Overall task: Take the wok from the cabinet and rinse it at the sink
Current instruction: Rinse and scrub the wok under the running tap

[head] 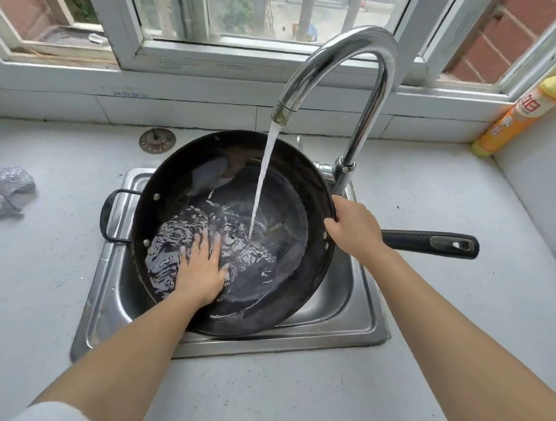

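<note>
A large black wok (188,173) lies tilted across the steel sink (355,314), its long black handle (429,244) pointing right and a small loop handle at the left. Water runs from the chrome faucet (349,56) into the wok and pools in its lower left. My left hand (199,267) lies flat inside the wok with fingers spread in the water. My right hand (353,227) grips the wok's right rim where the long handle joins.
A yellow and orange dish soap bottle (526,110) leans at the back right. A silvery scouring cloth (4,189) lies on the counter at the left. A round sink strainer (157,140) rests behind the sink. The window sill runs along the back.
</note>
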{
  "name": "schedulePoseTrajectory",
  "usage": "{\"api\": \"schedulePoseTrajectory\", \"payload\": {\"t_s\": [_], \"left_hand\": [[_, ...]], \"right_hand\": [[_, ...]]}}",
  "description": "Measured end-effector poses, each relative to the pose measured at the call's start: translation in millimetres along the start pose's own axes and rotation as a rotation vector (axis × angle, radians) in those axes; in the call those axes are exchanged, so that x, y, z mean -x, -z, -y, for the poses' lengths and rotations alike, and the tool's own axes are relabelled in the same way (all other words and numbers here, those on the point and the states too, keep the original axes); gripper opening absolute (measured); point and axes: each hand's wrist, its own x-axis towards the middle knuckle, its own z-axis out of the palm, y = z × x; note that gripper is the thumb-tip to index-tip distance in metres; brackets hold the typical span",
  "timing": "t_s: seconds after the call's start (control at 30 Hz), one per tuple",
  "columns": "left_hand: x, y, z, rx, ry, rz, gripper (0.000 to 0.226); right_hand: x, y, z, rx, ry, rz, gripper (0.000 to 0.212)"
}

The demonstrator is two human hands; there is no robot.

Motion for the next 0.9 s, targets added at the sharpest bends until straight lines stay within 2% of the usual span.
{"api": "schedulePoseTrajectory", "payload": {"t_s": [0.2,0.47,0.6,0.73,0.8,0.9], "left_hand": [[27.4,-4.8,-20.9,0.12,-0.024,0.162,0.069],[46.3,-9.0,-51.3,0.261,-0.187,0.3,0.063],[50.7,-6.0,-72.5,0.356,-0.218,0.302,0.061],[56.3,7.3,-92.9,0.363,-0.274,0.382,0.054],[60.7,16.3,-108.4,0.503,-0.256,0.398,0.052],[64.8,28.6,-130.5,0.659,-0.292,0.303,0.047]], "right_hand": [[0.8,0.0,-0.2,-0.01,-0.005,-0.004,0.007],[3.0,2.7,2.2,-0.035,0.004,0.006,0.003],[2.2,2.5,1.5,-0.045,0.007,0.009,0.002],[1.9,1.7,0.4,-0.042,0.014,0.006,0.002],[2.2,1.9,0.4,-0.043,0.02,0.001,0.003],[2.8,2.0,0.4,-0.043,0.033,-0.007,0.004]]}}
